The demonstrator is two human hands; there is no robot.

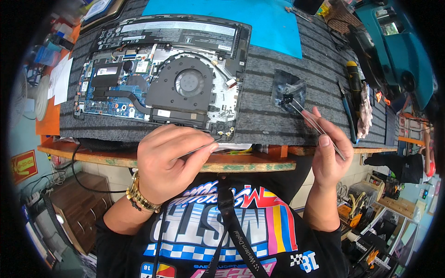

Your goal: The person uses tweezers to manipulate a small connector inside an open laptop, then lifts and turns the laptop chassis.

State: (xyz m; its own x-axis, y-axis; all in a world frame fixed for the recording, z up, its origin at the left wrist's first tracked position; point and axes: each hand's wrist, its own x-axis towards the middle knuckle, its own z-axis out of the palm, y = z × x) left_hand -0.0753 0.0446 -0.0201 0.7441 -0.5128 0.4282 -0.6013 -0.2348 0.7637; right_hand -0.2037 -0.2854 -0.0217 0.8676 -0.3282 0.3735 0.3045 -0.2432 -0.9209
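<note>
A head-worn view looks down on a desk [259, 164] covered by a grey striped mat [264, 92]. At the far left lies an opened laptop [162, 74], its inner side up, showing a round black cooling fan [189, 82], a blue circuit board and a long black battery along its far edge. Near its right corner, the left hand [169, 162] has its grip pressed together on a thin metal tool [197, 149], whose tip reaches the laptop's near right corner by the hinge. A gold-coloured bracelet [139, 194] circles that wrist. To the right, the right hand [331, 155] pinches silver tweezers [315, 124] between thumb and fingers; the tweezer tips touch a small dark part on a clear plastic bag [288, 90] lying on the mat, well apart from the laptop. Farther right rest a yellow-handled screwdriver [354, 78], a crumpled cloth [365, 109] and a teal device [398, 46]. A blue sheet [259, 18] lies at the far edge.
</note>
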